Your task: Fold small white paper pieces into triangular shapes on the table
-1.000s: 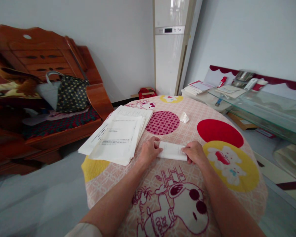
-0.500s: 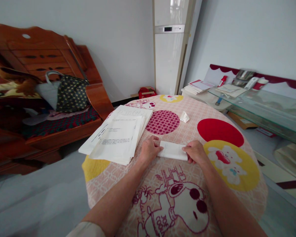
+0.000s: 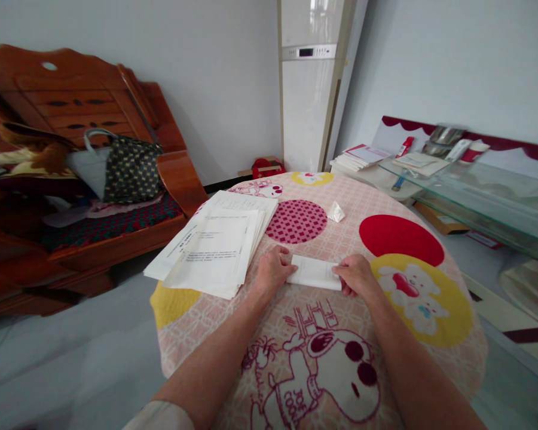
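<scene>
A narrow strip of folded white paper (image 3: 314, 273) lies low over the patterned tablecloth (image 3: 305, 307) in front of me. My left hand (image 3: 273, 270) pinches its left end, thumb on top and fingers curled behind. At the opposite end my right hand (image 3: 355, 275) grips the paper between thumb and fingers. Left of my left hand rests a stack of printed sheets (image 3: 213, 239), its edges uneven. Beyond my right hand stands a small folded white paper piece (image 3: 336, 212).
To the left is a carved wooden sofa (image 3: 89, 83) with a dark patterned bag (image 3: 132, 170) on it. A glass shelf (image 3: 484, 194) with several items is on the right. A tall white cabinet-like air conditioner (image 3: 307, 107) stands behind the table.
Almost nothing differs. Both hands keep their hold on the folded paper, and the whole view has shifted very slightly.
</scene>
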The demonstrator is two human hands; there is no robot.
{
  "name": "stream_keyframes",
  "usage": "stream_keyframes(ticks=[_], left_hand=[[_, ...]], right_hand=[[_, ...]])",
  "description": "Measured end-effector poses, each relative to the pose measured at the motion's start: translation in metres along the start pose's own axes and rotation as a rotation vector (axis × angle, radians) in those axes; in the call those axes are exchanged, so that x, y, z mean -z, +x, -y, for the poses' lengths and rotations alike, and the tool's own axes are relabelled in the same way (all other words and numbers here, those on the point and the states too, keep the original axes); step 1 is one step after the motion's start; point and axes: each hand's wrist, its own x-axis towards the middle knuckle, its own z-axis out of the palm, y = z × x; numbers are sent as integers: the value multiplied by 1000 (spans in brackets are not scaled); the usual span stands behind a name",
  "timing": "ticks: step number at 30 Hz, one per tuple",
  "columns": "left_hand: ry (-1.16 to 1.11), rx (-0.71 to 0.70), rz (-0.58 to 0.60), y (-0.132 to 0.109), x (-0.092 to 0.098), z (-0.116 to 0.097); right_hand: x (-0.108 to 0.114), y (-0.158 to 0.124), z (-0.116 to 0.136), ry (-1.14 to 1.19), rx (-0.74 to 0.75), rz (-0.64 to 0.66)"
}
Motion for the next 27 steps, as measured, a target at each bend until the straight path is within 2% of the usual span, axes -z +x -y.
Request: stream_keyframes(ticks=[7, 12, 18, 27], left_hand=[[99, -89, -8, 0, -5, 2], [148, -287, -49, 1, -10, 3], [93, -551, 138, 4, -15, 5], [344, -711, 212, -5, -16, 7]], right_hand=[[0, 2, -3, 26, -10, 7], [0, 1, -5, 36, 12, -9], [2, -2, -1, 51, 0, 3], [4, -4, 1, 93, -61, 31]])
